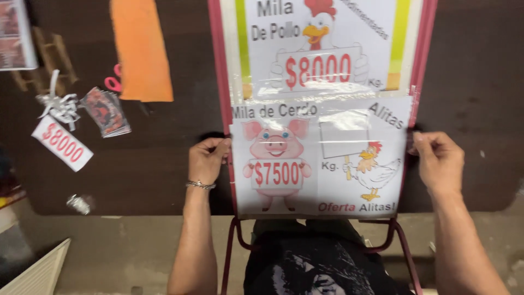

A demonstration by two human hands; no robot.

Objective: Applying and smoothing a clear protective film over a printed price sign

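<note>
table (164,169): dark brown top | centre: red-framed sign board (221,65), printed sheets on it | left: orange paper strip (142,49), white price tag (61,143), silver ribbon bow (59,105), small printed packet (106,112), pink scissors handle (113,82), crumpled foil (79,204)

Warm, fairly dim indoor light falls from above, and the dark counter (153,164) soaks up most of it. White glare streaks run across the clear film over the sign board (322,109), brightest along the seam at its middle and on the blank patch just below. Short soft shadows sit beside the board's lower corners. The whole picture is slightly soft; things far left of the board smear and bend toward the edge.
</note>
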